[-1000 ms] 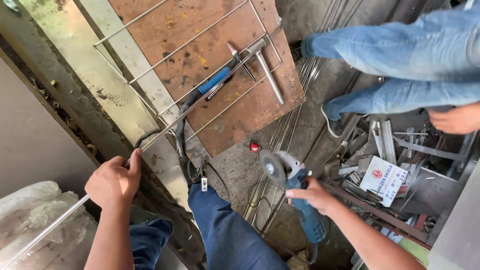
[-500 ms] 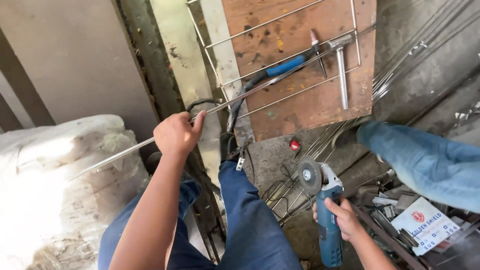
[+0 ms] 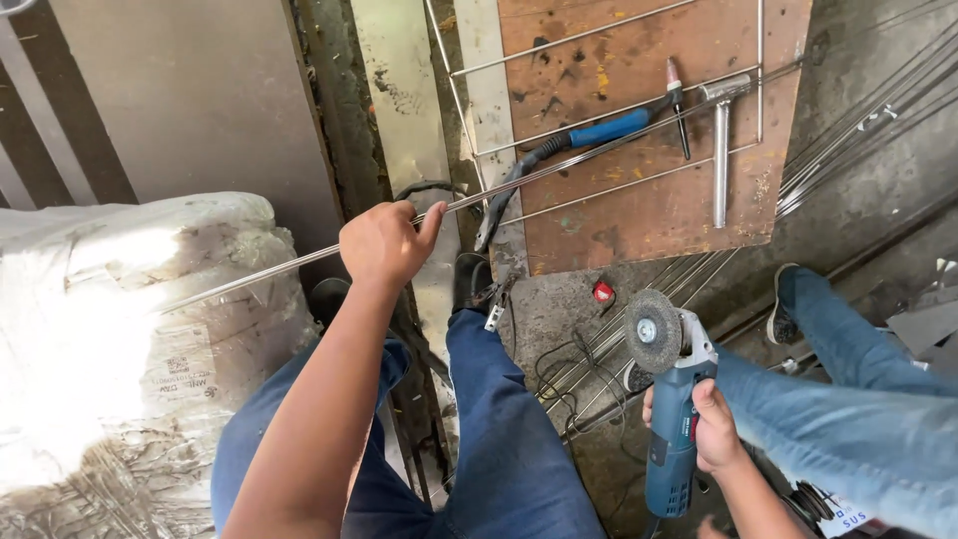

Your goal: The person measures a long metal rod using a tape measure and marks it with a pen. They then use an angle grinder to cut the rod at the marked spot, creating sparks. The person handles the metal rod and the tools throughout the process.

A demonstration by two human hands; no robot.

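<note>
**A:** Grip first — what's each hand got?

**B:** Left hand is fisted tight round a long thin metal rod, fingers wrapped over, thumb up alongside. Right hand is closed round the body of a blue angle grinder, wire brush wheel pointing up, facing the cam.

**A:** Where does the rod run?

**B:** Diagonal. Low end passes over the white sack at left, goes thru the fist, then climbs to the right across the brown board. Held up off the board near the hand, can't tell if the far end touches.

**A:** Grinder touching the rod?

**B:** No, well apart. Grinder's lower right, above the floor, by the person's right knee. Wheel sits just right of a small red object on the ground.

**A:** What's on the board?

**B:** Welding torch w/ blue handle, hose trailing off the left edge. Steel hammer just right of it, head at top. Thin wire frame lies across the board too.

**A:** Anything else?

**B:** Bundle of more rods on the floor at right. Another person's leg in jeans, shoe near the board's lower corner. Black cable looped on the floor btwn the legs.
</note>
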